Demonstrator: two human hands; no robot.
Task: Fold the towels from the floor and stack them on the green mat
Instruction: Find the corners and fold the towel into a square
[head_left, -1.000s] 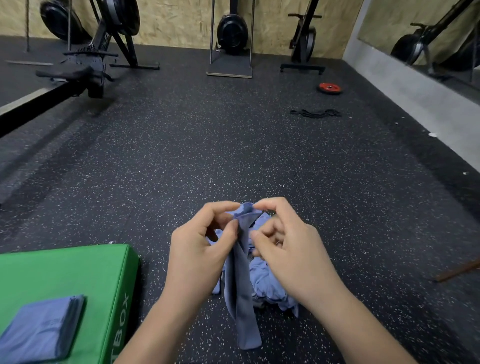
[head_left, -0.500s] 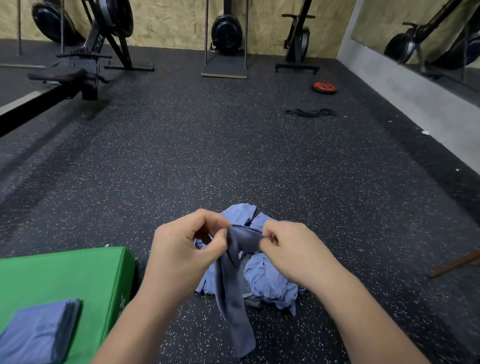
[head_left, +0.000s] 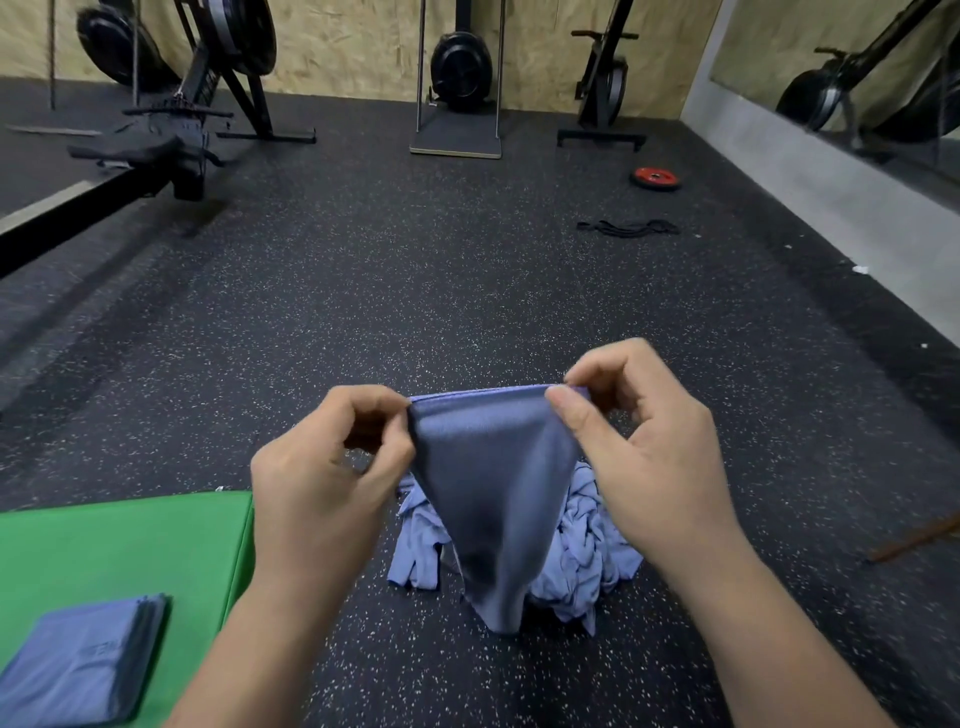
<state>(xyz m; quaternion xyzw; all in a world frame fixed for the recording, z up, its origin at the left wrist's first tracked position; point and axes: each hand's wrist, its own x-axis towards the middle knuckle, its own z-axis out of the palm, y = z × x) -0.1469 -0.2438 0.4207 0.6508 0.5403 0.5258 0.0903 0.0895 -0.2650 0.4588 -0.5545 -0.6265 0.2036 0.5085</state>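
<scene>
Blue-grey towel (head_left: 493, 499), taut-edged between pinching hands (head_left: 498, 467)

Held towel (head_left: 493, 467) spans between left hand (head_left: 322, 483) and right hand (head_left: 654, 467), each pinching a top corner; it hangs in front of the towel pile (head_left: 587, 551) on the floor (head_left: 415, 291). Mat (head_left: 130, 540) lies left of the pile, just beside the left forearm, with the folded towel stack (head_left: 78, 665) on its near left part. Rowing machine (head_left: 156, 150) far left. At the back wall, platform machine (head_left: 460, 78) centre, upright machine (head_left: 605, 88) to its right. Weight plate (head_left: 655, 177) on the floor further right, bands (head_left: 626, 227) nearer than it. Mirror (head_left: 857, 78) on the right wall
</scene>
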